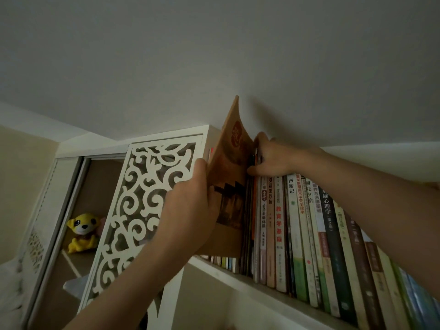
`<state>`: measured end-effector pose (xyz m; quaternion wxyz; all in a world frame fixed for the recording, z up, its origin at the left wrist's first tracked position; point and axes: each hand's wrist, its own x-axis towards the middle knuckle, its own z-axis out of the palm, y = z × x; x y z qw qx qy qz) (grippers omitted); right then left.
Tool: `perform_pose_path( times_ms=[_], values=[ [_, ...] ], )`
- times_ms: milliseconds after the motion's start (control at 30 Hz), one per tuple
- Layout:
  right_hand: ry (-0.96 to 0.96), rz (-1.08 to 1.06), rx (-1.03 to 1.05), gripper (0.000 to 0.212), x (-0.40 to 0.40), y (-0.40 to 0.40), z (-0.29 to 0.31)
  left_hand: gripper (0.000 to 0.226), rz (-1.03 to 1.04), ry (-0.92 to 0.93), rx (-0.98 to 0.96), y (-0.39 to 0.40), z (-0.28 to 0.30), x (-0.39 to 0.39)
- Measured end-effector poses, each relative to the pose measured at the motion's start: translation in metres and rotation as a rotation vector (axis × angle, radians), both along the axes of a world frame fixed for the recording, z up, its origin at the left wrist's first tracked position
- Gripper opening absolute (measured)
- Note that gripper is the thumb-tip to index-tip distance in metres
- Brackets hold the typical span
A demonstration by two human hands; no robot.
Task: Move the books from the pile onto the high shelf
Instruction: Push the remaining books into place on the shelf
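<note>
At the left end of the high shelf (228, 275), a thin brown book (229, 186) stands half in, its soft cover bowing over at the top. The left hand (188, 206) grips its near edge; the right hand (271, 156) is curled over the tops of the row of books (309, 234), apparently pushing them aside. It looks light and floppy, so hold it low by the spine. The gap is tight: a fretwork panel (142, 206) stands close on the left, and the ceiling (214, 55) hangs close above

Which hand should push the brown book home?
Left. The left hand already grips the brown book at its outer edge, so it can likely push it in. The right hand is busy holding the row of books aside.
</note>
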<state>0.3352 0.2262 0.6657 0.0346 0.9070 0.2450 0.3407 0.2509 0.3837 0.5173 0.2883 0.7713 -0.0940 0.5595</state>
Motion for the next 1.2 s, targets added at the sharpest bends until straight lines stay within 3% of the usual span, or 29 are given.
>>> perform_pose_path(
  times_ms=[133, 233, 300, 400, 567, 667, 833, 1200],
  values=[
    [0.004, 0.08, -0.048, 0.06, 0.001, -0.001, -0.001, 0.023, -0.055, 0.01, -0.076, -0.023, -0.005, 0.03],
    [0.042, 0.097, -0.026, 0.041, 0.001, -0.005, 0.002, 0.019, -0.152, 0.065, -0.254, -0.044, -0.019, 0.058],
    [0.09, 0.089, -0.014, 0.047, 0.0, -0.009, 0.008, 0.025, -0.128, 0.105, -0.334, -0.058, -0.03, 0.078],
    [0.11, 0.051, 0.004, 0.072, -0.004, -0.018, 0.013, 0.033, -0.163, 0.143, -0.362, -0.067, -0.041, 0.088],
    [0.095, 0.152, 0.071, 0.07, -0.001, -0.029, 0.008, 0.036, -0.387, 0.216, -0.245, -0.031, -0.057, 0.093],
    [0.094, 0.153, 0.064, 0.076, 0.0, -0.031, 0.008, 0.046, -0.398, 0.171, -0.244, -0.023, -0.057, 0.093],
    [0.086, 0.111, 0.069, 0.08, 0.002, -0.033, 0.011, 0.067, -0.277, 0.138, -0.282, -0.033, -0.05, 0.097],
    [0.155, 0.113, 0.089, 0.08, -0.002, -0.03, 0.01, 0.052, 0.244, -0.043, -0.028, -0.045, -0.063, 0.11]
  ],
)
